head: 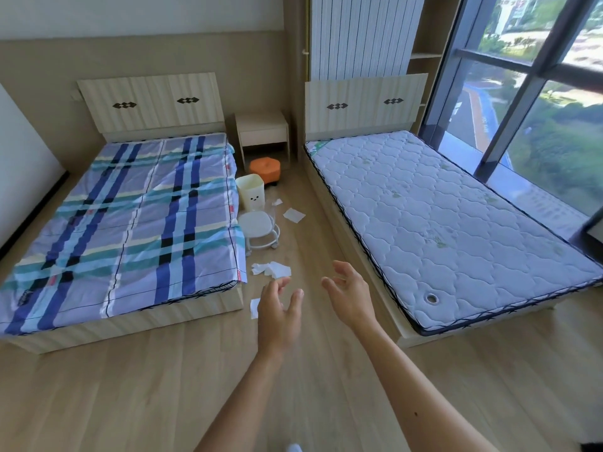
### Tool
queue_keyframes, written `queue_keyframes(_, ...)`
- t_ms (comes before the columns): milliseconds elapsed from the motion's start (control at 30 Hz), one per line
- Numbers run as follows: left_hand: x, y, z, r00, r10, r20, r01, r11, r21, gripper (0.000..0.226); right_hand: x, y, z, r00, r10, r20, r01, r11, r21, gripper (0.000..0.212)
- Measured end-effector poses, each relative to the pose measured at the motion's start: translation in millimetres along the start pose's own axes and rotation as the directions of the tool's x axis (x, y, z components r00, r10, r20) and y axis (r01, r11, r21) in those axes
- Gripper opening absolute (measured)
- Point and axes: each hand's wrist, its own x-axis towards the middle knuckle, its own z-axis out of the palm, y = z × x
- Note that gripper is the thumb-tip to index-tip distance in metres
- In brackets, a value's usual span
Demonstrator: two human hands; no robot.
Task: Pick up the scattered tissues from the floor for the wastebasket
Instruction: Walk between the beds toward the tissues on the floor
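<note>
left hand (279, 316): open, fingers spread, holding nothing; raised over the floor in the aisle between the beds.
right hand (350, 293): open too, fingers loosely curled, nothing in it; just beside the left, nearer the bare mattress (456, 223).
nearest tissue (255, 308): flat on the floor by the corner of the plaid bed (124, 223), partly hidden behind the left hand.
tissue clump (271, 269): crumpled heap just beyond the fingertips, close to the hanging sheet edge.
far tissues: one flat sheet (294, 215) mid-aisle, a small scrap (277, 201) past it, near the bin.
bin (250, 192): cream wastebasket, upright, against the plaid bed, behind a white stool (259, 228); orange stool (265, 170) further back.
progress: judged not started, every tissue on the floor.
risk 1: thin flat sheets lie flush on smooth wood; a pinch may slide or tear them.
risk 2: the clump looks like several pieces; one grab may leave bits behind.
risk 3: nearest sheet sits by the bed base, easy to miss or nudge underneath.
risk 4: white stool stands in front of the bin; a reach could bump it, and it seems to have casters so may roll.
risk 5: light tissue dropped from height may drift past the rim.
</note>
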Motion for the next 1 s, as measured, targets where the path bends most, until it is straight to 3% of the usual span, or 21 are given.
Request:
queue_keyframes(300, 162.6, -16.0, 36.9, 0.996, -0.08, -0.025, 0.081, 0.996, 0.045, 0.032, 164.8, 8.3, 47.6, 0.995, 0.065, 0.075, -0.063, 0.998, -0.028, 0.048)
queue_keyframes(700, 348.6, -80.2, 110.1, 0.966, -0.225, -0.129, 0.247, 0.95, 0.192, 0.031, 393.5, 51.7, 131.2, 0.91, 0.105, 0.402, -0.018, 0.976, -0.216, 0.048)
queue_keyframes(867, 415.2, -149.8, 136.8, 0.946, -0.319, -0.059, 0.32, 0.889, 0.327, 0.034, 471.4, 96.0, 200.0, 0.855, 0.14, 0.5, 0.011, 0.958, -0.287, 0.045)
queue_keyframes(1000, 473.2, -248.7, 162.9, 0.932, -0.363, 0.013, 0.322, 0.844, 0.428, 0.035, 532.9, 167.7, 271.7, 0.841, 0.162, 0.517, 0.033, 0.937, -0.349, 0.046)
